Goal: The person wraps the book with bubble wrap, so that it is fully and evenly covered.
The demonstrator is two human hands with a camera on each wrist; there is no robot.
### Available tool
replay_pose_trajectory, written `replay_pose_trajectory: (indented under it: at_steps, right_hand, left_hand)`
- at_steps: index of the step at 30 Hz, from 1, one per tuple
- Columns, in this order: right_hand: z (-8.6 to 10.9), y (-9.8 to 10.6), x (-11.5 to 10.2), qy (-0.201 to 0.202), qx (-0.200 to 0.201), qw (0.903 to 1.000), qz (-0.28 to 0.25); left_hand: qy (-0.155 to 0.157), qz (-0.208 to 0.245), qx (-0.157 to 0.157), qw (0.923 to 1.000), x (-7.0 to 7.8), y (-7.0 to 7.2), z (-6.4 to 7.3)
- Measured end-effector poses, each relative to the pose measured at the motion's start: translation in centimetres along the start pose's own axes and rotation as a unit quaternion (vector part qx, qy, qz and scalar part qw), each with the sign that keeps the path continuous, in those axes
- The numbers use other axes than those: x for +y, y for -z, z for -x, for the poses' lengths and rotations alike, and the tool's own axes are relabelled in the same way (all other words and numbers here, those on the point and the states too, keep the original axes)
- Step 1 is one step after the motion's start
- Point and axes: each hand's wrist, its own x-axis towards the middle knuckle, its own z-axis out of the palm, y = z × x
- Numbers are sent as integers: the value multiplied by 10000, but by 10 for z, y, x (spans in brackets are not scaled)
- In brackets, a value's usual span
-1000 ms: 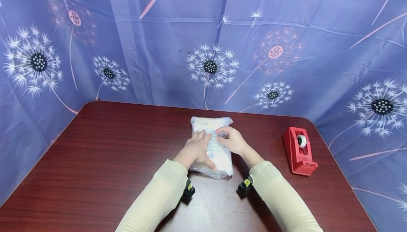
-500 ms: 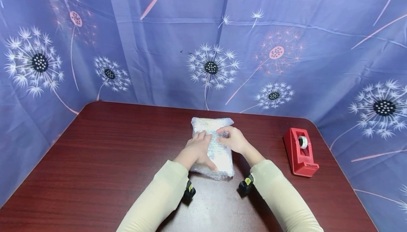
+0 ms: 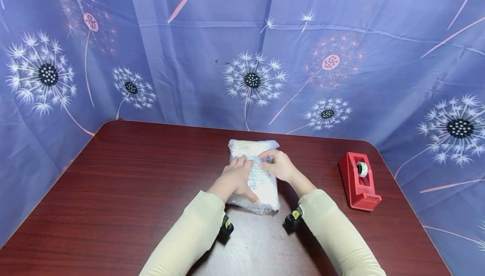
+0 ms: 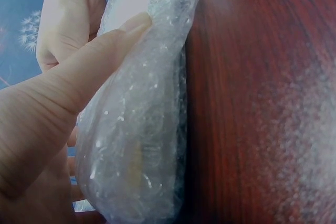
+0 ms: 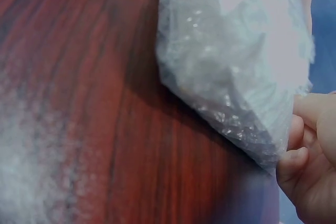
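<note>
A flat bundle in clear bubble wrap (image 3: 261,189) lies on the table near its back edge. My left hand (image 3: 236,179) rests on its left part, fingers spread and thumb laid across the top. In the left wrist view, that thumb (image 4: 107,51) presses on the wrap's surface. At the bundle's right side is my right hand (image 3: 282,168), its thumb and forefinger bent toward the wrap's top. Curled fingers (image 5: 294,161) show beside the wrap's edge in the right wrist view. Whether they pinch the wrap is hidden. What the wrap encloses is not clear.
A red tape dispenser (image 3: 358,183) with a small roll of tape (image 3: 362,169) stands to the right on the dark red wooden table (image 3: 132,183). Behind the table hangs a blue curtain (image 3: 197,78) with a dandelion print.
Both hands and the bundle hold their places on the table. The whole head view has shifted very slightly.
</note>
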Motion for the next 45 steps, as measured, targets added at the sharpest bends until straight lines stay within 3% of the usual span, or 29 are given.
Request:
replay_pose_trajectory:
  at_steps: [21,31,45]
  right_hand:
    - [-5,-4,-2,-172,148,9997,65]
    - [-6,-1,-1,-404,8,9986,-347]
    - [-6,-1,-2,-504,51,9977,-441]
  left_hand:
    - [-26,-31,13,10000,0,0,0]
    - [-28,-44,2,10000,0,0,1]
    - [32,-52,-125,9999,4,5,2]
